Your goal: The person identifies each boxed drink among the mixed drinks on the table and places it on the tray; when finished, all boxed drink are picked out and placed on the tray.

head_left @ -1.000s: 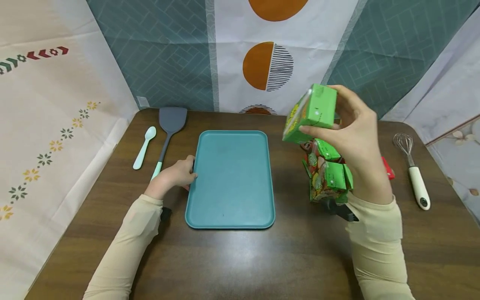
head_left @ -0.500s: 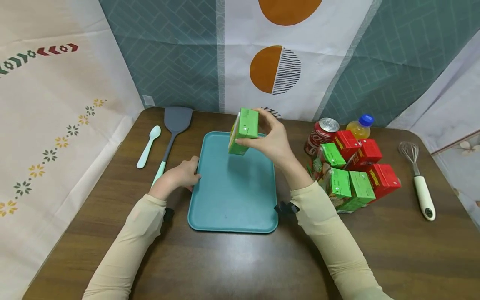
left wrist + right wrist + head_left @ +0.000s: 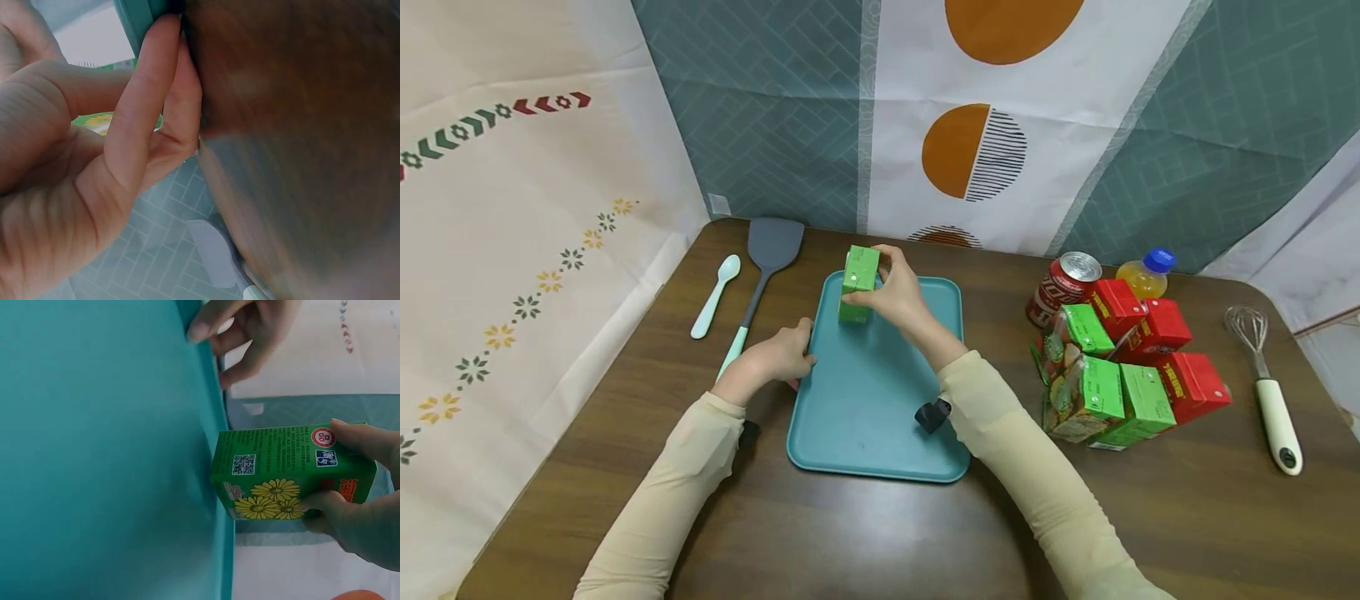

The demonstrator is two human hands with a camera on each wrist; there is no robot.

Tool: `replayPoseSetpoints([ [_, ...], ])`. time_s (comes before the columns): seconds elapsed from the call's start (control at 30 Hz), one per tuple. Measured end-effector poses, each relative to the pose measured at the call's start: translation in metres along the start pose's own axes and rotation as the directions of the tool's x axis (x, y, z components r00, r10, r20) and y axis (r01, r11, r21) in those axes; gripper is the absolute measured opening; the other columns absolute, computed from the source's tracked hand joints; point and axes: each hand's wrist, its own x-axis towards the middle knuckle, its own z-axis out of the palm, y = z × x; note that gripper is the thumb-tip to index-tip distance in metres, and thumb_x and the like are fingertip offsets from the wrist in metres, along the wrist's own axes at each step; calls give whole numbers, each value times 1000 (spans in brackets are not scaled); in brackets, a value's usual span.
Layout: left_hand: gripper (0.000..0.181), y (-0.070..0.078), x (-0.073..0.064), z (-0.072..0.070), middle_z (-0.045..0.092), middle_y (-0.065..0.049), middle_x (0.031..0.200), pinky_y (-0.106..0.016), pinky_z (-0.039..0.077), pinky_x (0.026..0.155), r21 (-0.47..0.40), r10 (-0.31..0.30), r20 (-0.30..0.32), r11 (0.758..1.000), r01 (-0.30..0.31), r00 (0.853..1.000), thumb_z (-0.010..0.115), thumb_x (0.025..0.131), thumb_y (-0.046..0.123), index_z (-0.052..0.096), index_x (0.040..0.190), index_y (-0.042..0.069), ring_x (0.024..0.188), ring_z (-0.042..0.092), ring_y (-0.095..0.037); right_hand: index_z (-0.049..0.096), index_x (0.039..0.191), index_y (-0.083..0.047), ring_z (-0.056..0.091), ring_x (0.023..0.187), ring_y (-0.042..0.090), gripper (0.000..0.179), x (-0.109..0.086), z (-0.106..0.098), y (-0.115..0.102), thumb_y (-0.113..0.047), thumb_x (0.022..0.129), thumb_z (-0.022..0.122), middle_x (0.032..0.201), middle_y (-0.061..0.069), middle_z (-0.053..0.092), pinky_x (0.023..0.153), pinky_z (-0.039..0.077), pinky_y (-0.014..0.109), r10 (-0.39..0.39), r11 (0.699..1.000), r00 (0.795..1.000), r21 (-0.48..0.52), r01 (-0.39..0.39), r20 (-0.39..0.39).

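Note:
My right hand (image 3: 898, 292) pinches a green drink carton (image 3: 859, 279) near its top, thumb on one side and fingers on the other. The carton stands upright over the far left corner of a teal tray (image 3: 880, 408); whether its base touches the tray I cannot tell. Yellow flowers and a QR code show on the green carton (image 3: 281, 475) in the right wrist view. My left hand (image 3: 778, 354) grips the tray's left rim. In the left wrist view, fingers (image 3: 147, 94) of this hand reach under the tray's edge (image 3: 134, 22).
Right of the tray stand several green cartons (image 3: 1101, 387) and red cartons (image 3: 1191, 387), a soda can (image 3: 1060, 292) and an orange drink bottle (image 3: 1146, 273). A whisk (image 3: 1273, 408) lies far right. Left are a spatula (image 3: 773, 246) and a pale green spoon (image 3: 715, 296).
My right hand has carried the green carton leftward from above the carton group and lowered it over the tray's far left corner. The left hand stays on the tray rim.

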Motion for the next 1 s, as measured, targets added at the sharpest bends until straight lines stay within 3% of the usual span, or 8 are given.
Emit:
replayPoseSetpoints([
  [0.23, 54, 4, 3, 1, 54, -33, 111, -32, 53, 59, 22, 0, 12, 1000, 0, 1000, 47, 95, 3, 17, 138, -10, 60, 65, -21, 29, 142, -13, 30, 138, 21, 86, 19, -5, 8, -6, 73, 79, 144, 5, 33, 102, 37, 27, 35, 999, 999, 10, -35, 27],
  [0.4, 59, 3, 5, 2, 50, -37, 119, -32, 52, 60, 42, -11, 19, 999, 10, 1000, 45, 96, 4, 10, 142, -11, 60, 64, -21, 26, 146, -19, 28, 139, 18, 89, 24, 0, 10, -14, 75, 79, 148, 2, 33, 106, 32, 29, 33, 999, 995, -23, -31, 99],
  [0.57, 59, 3, 6, 3, 49, -37, 120, -33, 53, 61, 42, -19, 16, 999, 19, 1000, 45, 96, 4, 11, 141, -11, 62, 65, -22, 9, 151, -30, 19, 142, 19, 99, 21, -3, 8, -30, 78, 76, 155, -2, 18, 108, 29, 40, 68, 987, 985, -153, -44, 157],
  [0.67, 58, 3, 6, 3, 51, -38, 116, -33, 53, 62, 48, -19, 21, 999, 18, 1000, 45, 96, 3, 12, 140, -13, 62, 66, -22, -4, 150, -35, 12, 143, 19, 105, 12, -10, 5, -38, 79, 74, 157, -5, 5, 110, 24, 46, 62, 970, 976, -241, -10, 209],
  [0.73, 57, 4, 4, 2, 52, -38, 113, -32, 53, 60, 47, -10, 20, 999, 9, 1000, 45, 95, 2, 12, 139, -14, 60, 65, -21, -6, 150, -34, 9, 143, 18, 105, 3, -16, 2, -39, 80, 73, 157, -7, 2, 110, 23, 47, 30, 968, 974, -250, 28, 225],
  [1.0, 60, 7, 4, 2, 53, -38, 113, -33, 53, 62, 68, -8, 14, 998, 7, 1000, 45, 96, 2, 8, 141, -14, 62, 66, -22, 10, 150, -32, 18, 142, 15, 92, -48, -54, -6, -36, 82, 71, 155, -3, 17, 110, 24, 43, -125, 957, 972, -233, 170, 198],
])
